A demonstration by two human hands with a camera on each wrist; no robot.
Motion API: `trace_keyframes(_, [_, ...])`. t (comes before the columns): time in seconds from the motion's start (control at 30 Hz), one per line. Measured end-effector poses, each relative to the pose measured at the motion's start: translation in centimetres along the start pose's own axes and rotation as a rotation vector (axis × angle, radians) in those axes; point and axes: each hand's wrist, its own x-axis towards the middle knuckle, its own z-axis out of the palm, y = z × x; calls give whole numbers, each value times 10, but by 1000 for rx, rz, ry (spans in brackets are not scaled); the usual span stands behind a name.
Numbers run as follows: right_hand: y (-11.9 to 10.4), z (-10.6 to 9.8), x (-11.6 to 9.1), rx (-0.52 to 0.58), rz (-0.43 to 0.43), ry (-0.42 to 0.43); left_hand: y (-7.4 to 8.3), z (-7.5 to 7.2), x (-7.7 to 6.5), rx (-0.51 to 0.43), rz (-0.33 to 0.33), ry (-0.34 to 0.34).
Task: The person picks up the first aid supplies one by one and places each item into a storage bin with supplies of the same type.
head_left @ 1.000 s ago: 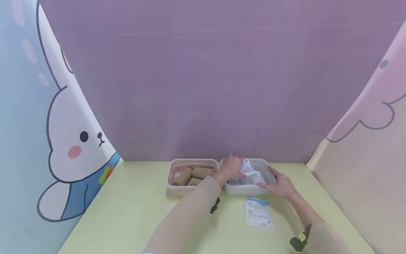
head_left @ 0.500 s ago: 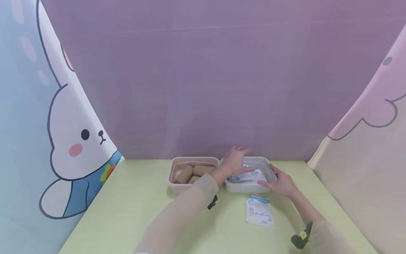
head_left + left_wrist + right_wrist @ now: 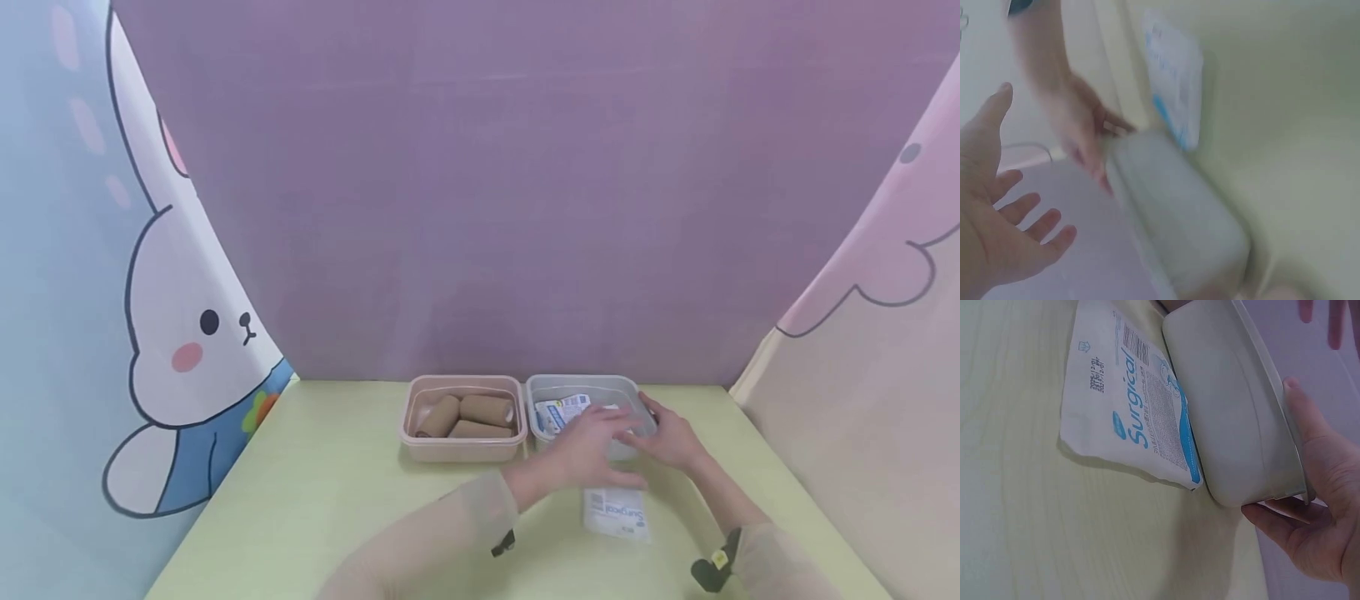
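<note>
A pale grey-white plastic box (image 3: 551, 382) holds small blue-and-white packets (image 3: 561, 410). My right hand (image 3: 671, 439) grips the box's right end; in the right wrist view its thumb lies along the rim and its fingers touch the end wall. Over the front of the box hovers my left hand (image 3: 588, 450), fingers spread and holding nothing; the left wrist view shows its bare palm (image 3: 991, 231). A flat white packet printed "Surgical" (image 3: 1119, 400) lies on the table just in front of the box, its top partly hidden by the left hand in the head view.
To the left, beside the white box, stands a pink plastic box (image 3: 461, 452) with several brown rolls (image 3: 486, 409). Both boxes sit near the back edge of the light yellow table (image 3: 322, 500), before a purple backdrop (image 3: 480, 208). Printed cloth panels flank the table.
My left hand has come up out of the white box and moved forward toward me, over the Surgical packet. My right hand has stayed on the box's end.
</note>
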Motion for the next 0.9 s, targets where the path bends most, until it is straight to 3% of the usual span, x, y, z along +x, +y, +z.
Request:
trace_keyframes(0.27, [-1, 0, -1, -2, 37, -14, 13, 53, -27, -7, -59, 76])
trace_keyframes(0.4, [-3, 0, -1, -5, 53, -20, 14, 71, -35, 6, -55, 68])
trace_keyframes(0.67, [-7, -1, -4, -3, 50, -8, 8, 89, -36, 67, -34, 22])
trace_keyframes(0.9, [-9, -1, -4, 1, 56, -23, 5, 93, -32, 112, -20, -52])
